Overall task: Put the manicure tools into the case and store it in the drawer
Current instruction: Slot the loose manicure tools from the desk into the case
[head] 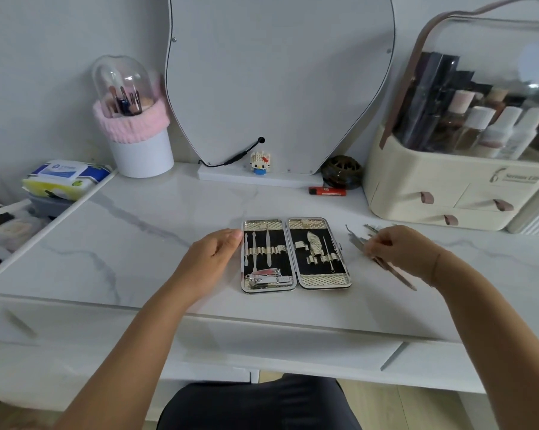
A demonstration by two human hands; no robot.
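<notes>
- Head view: the case [323, 280] lies opened flat on the white marble-pattern tabletop [137, 237], both halves facing up.
- Left half: slim tools [255, 246] sit in the loops, with a nail clipper [269, 279] across the lower end. The right half is partly filled.
- Left hand [212, 256]: fingers relaxed and together, fingertips at the case's left edge, gripping nothing.
- Right hand [398, 246]: fingers curled, pinching the loose tools [355, 240] bunched on the tabletop just right of the case.
- Behind: mirror [280, 82], red lighter [327, 190], cosmetic organizer [448, 187].
</notes>
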